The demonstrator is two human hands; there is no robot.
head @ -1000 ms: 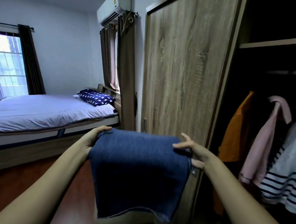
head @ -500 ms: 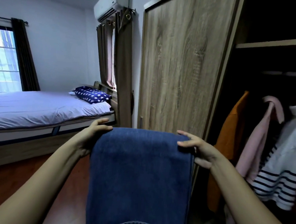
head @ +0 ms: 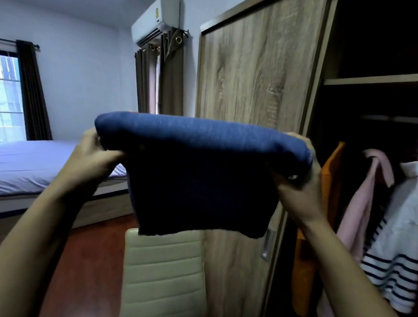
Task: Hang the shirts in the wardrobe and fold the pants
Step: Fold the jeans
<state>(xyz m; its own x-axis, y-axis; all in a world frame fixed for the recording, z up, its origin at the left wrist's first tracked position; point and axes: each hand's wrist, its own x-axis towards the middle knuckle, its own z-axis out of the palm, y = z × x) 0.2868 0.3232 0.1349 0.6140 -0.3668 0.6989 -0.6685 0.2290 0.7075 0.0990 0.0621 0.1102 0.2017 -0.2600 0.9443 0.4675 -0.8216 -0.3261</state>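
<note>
item: one pair of blue denim pants, folded into a thick bundle and held up in the air in front of the wardrobe, above the back of a cream chair. holders: my left hand grips the left end of the fold, my right hand the right end. the fingers are clamped on the denim at both ends, curled over the top edge (the thumbs are mostly lost in shadow under the cloth, so i cannot tell how they lie). condition: a rounded fold along the top, a shorter flap hanging below it, lower edge roughly level. also present: orange shirt, pink shirt and white striped shirt, all hanging inside the open wardrobe to my right. a shelf sits above them, and the bed is to my left, well apart. step in hand, as i judge it: finishing the fold of the pants. handling notes: hold both ends level so the layers do not slide. pinch through every layer, since denim looks heavy and stiff and would likely spring open if one end were let go. tuck the hanging flap in one move, then lay the bundle flat on a shelf or the bed before loosening the grip.
</note>
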